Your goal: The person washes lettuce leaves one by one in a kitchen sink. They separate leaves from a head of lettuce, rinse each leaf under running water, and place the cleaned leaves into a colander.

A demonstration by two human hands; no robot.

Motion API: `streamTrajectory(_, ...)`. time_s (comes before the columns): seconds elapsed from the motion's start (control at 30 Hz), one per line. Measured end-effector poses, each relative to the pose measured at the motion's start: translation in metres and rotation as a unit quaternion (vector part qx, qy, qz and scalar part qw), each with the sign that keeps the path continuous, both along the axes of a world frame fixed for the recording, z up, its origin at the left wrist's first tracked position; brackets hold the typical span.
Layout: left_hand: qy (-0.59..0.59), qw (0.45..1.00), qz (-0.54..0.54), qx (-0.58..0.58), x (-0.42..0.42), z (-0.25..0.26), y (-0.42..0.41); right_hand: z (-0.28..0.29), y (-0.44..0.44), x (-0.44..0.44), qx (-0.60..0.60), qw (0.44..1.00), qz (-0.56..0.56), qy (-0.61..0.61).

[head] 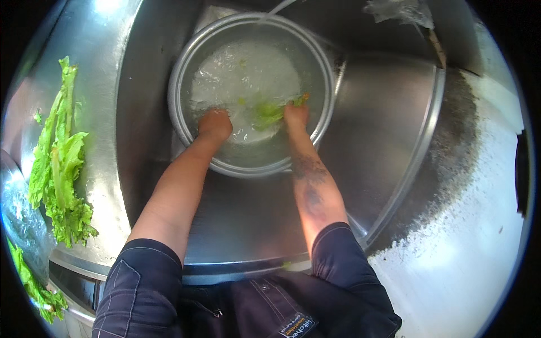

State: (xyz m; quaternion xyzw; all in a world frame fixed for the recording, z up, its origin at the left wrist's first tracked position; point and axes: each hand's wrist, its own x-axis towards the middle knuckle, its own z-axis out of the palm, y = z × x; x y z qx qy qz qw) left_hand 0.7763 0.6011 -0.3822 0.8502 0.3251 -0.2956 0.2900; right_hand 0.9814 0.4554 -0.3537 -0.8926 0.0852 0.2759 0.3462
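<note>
A large round metal basin [173, 91] full of water [247, 69] stands in a stainless steel sink [236, 219]. My right hand [296, 115] is in the water at the basin's right side, gripping a green lettuce leaf [269, 114]. The leaf spreads leftward from the hand under the surface, and its stem end shows above the fingers. At the near left of the basin my left hand [216, 124] is curled and partly under water. Its fingertips are hidden, so whether it holds anything is unclear. Small green bits float between the hands.
Lettuce leaves [61, 169] lie on the steel counter [103, 169] to the left, beside a clear plastic bag [25, 215]. More lettuce [36, 283] is at the lower left. A thin stream of water [277, 7] enters at the basin's far rim. Crumpled plastic [399, 12] hangs at the upper right.
</note>
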Motion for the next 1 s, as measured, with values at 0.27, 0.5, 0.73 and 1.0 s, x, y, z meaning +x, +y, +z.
streamTrajectory(0.27, -0.344, 0.79, 0.297, -0.412, 0.077, 0.135, 0.009, 0.265, -0.013, -0.003, 0.176, 0.969, 0.164, -0.05)
streamTrajectory(0.5, -0.241, 0.524, 0.304, -0.758, 0.059, 0.272, 0.025, 0.355, -0.041, 0.009, 0.357, 0.924, -0.065, 0.119)
streamTrajectory(0.73, -0.245, 0.511, 0.267, -0.78, 0.046, 0.314, 0.024, 0.396, -0.047, 0.009, 0.369, 0.921, -0.067, 0.103)
streamTrajectory(1.0, -0.316, 0.611, 0.27, -0.674, 0.037, 0.319, 0.01, 0.431, -0.032, -0.005, 0.358, 0.931, 0.011, 0.074)
